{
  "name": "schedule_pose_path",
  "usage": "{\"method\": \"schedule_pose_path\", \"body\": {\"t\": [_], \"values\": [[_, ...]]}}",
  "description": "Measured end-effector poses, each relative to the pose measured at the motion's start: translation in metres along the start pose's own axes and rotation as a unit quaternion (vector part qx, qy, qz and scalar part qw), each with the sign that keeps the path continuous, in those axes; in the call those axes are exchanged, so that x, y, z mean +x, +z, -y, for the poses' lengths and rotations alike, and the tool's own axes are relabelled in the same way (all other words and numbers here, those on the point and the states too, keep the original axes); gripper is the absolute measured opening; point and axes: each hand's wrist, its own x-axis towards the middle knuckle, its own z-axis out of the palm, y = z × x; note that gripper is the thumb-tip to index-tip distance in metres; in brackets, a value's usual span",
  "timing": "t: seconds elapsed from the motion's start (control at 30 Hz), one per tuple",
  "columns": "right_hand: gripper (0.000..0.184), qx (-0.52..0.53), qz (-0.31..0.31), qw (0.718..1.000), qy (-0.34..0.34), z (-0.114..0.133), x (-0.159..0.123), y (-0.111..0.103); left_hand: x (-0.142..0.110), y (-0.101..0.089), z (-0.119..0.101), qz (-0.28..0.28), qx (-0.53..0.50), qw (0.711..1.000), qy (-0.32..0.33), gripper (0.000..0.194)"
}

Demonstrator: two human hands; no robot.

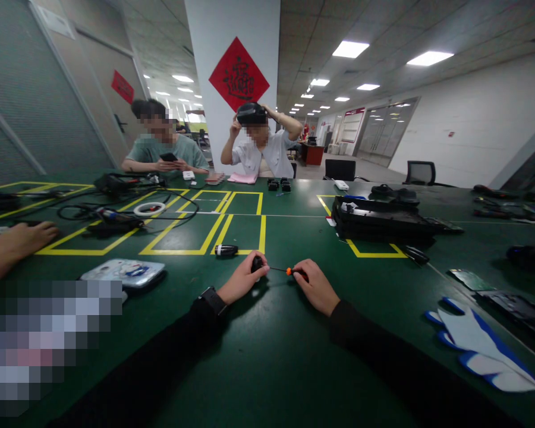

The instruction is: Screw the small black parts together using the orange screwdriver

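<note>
My left hand (244, 280) is closed round a small black rounded part (257, 262); its exact kind is not clear. In my right hand (317, 288) is a screwdriver (289, 271) with an orange collar and a dark handle, mostly covered by the fingers. Its thin shaft runs left, and the tip reaches the black part; whether it sits in a screw is too small to tell. Just beyond my left hand, a short black cylindrical piece (226, 250) with a white band lies on the green table (267, 368).
Black trays (378, 220) are stacked at the right, with a white-and-blue glove (481, 348) nearer me. A pale tin (125, 273), cables and a white ring (149, 209) lie left. Another person's hand (22, 241) rests at far left. Two people sit opposite, one wearing a headset (251, 113).
</note>
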Motion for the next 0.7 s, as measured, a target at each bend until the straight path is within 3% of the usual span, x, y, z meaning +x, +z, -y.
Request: {"method": "schedule_pose_path", "body": {"t": [0.43, 0.57, 0.7], "values": [[0.013, 0.001, -0.010, 1.000, 0.010, 0.0019, -0.0014, -0.0001, 0.0004, -0.0010, 0.0009, 0.006, -0.006, 1.000, -0.013, 0.019], [0.022, -0.018, 0.006, 1.000, 0.001, 0.0002, -0.0005, 0.0002, 0.0001, -0.0007, 0.0013, 0.005, -0.008, 1.000, -0.013, 0.019], [0.019, -0.019, 0.017, 1.000, -0.009, 0.0009, -0.0005, -0.0008, -0.0007, -0.0003, 0.0017, 0.008, -0.017, 1.000, -0.007, 0.019]]}}
